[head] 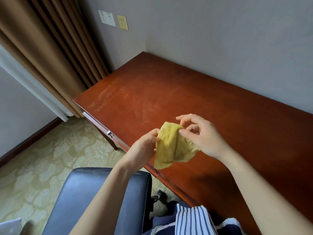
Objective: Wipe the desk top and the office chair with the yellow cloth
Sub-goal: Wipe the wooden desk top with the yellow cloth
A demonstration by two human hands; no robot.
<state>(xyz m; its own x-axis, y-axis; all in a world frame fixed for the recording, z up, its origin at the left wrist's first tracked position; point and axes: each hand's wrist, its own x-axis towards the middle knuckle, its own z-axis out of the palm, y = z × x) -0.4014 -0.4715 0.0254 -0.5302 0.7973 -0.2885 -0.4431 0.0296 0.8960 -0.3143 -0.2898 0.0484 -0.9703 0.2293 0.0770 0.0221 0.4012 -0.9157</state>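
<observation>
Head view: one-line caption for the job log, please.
Left hand and right hand hold the yellow cloth over the desk top, office chair at lower left.

The desk (194, 92) stands against the wall (220, 39), chair (94, 200) before it.

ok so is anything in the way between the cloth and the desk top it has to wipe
Nothing visible is. The yellow cloth hangs pinched between the left hand and right hand above the desk top, near its front edge, and the wood beneath and beyond it carries only pale smears. Its right end runs off frame.
</observation>
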